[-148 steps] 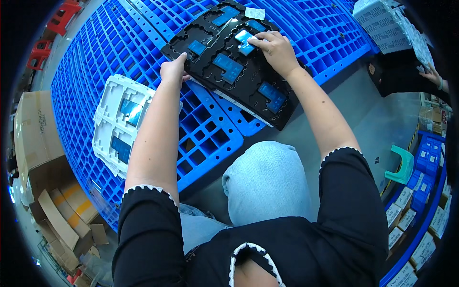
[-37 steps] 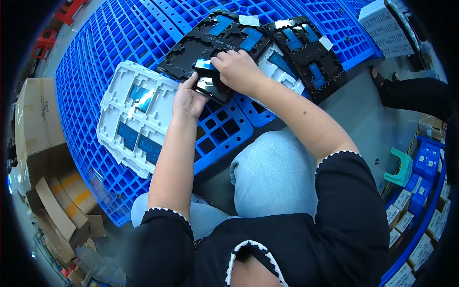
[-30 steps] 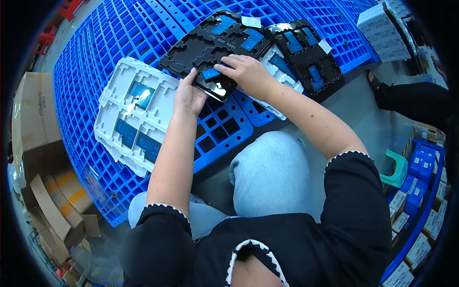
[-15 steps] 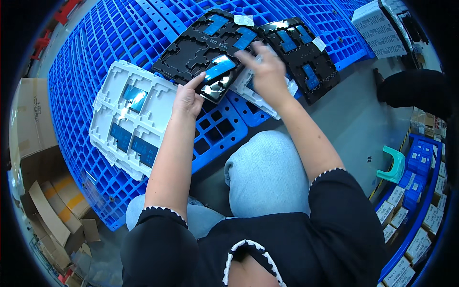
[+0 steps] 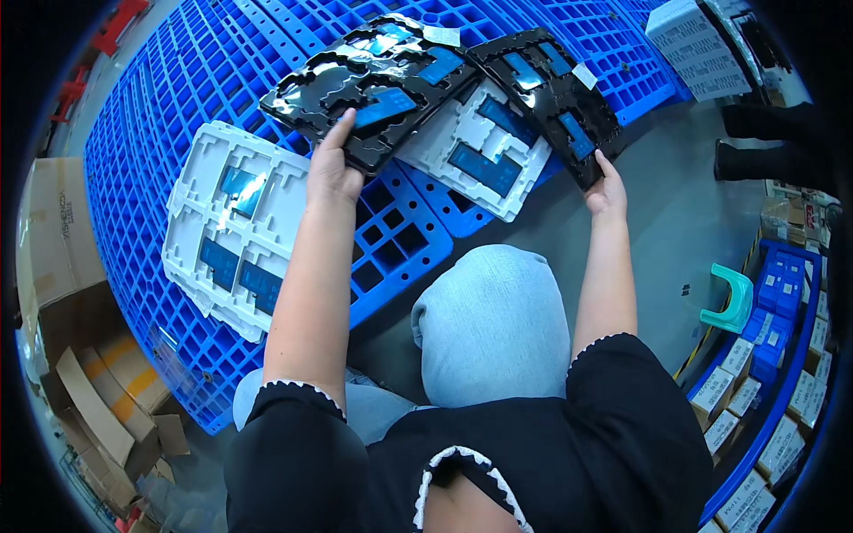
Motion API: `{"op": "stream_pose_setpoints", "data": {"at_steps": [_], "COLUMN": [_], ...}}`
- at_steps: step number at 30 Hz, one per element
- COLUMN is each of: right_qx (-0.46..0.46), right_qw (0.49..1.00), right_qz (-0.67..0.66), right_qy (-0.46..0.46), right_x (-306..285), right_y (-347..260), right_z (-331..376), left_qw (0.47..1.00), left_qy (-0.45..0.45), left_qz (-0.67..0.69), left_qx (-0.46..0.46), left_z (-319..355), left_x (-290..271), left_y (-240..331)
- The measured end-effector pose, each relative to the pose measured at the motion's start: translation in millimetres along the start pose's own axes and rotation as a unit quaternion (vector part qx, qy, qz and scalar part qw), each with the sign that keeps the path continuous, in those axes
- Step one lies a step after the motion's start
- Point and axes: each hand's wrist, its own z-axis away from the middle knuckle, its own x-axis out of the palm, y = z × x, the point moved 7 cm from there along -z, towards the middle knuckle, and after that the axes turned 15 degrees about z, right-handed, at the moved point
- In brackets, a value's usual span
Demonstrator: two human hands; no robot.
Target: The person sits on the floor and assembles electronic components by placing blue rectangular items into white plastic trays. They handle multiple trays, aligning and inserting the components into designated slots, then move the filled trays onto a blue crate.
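Observation:
My left hand (image 5: 335,173) grips the near edge of a black moulded tray (image 5: 311,93), thumb on top beside a flat blue notched piece (image 5: 382,107). More blue pieces lie in that tray's far pockets. My right hand (image 5: 608,188) pinches the near corner of a second black tray (image 5: 593,102), which holds several similar pieces, one of them a blue piece (image 5: 577,135) near my thumb. Between and partly under both black trays lies a white tray (image 5: 426,139) with blue pieces, including a large notched piece (image 5: 484,169). Left of my left forearm is another white tray (image 5: 280,191) with blue pieces.
Blue plastic pallets (image 5: 151,160) with open grids lie beneath the trays. An open cardboard box (image 5: 62,231) stands at the left. At the right are a white stack (image 5: 697,49), a person's dark-clad legs (image 5: 764,142), a turquoise stool (image 5: 733,298) and a blue rack with boxes (image 5: 782,391).
My right hand has moved from over the middle to the right black tray's near corner. The left black tray has shifted leftward, and more of the middle white tray shows.

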Motion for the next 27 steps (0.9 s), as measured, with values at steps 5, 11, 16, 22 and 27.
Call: {"op": "stream_pose_setpoints", "data": {"at_steps": [5, 11, 16, 22, 27], "right_qx": [-0.005, -0.02, -0.026, -0.017, 0.016], "right_qw": [0.989, 0.974, 0.968, 0.956, 0.914], "right_qz": [-0.133, -0.209, -0.213, -0.193, -0.209], "right_qy": [-0.061, -0.088, -0.13, -0.219, -0.348], "right_x": [0.5, 6.6, 5.8, 37.2, 92.8], "right_y": [-6.4, -26.8, -43.9, -45.9, -32.9], "right_z": [-11.0, 7.7, 28.6, 52.6, 67.5], "left_qw": [0.999, 0.998, 0.997, 0.997, 0.998], "left_qy": [0.005, 0.035, 0.012, -0.006, -0.004], "left_qz": [-0.038, -0.047, -0.052, -0.035, -0.003], "left_qx": [0.023, 0.028, 0.05, 0.066, 0.062], "left_z": [-0.1, 9.9, 26.6, 75.3, 130.4], "left_x": [7.6, -6.4, -15.9, -53.6, -101.6], "left_y": [18.9, 40.5, 81.9, 162.9, 211.8]}}
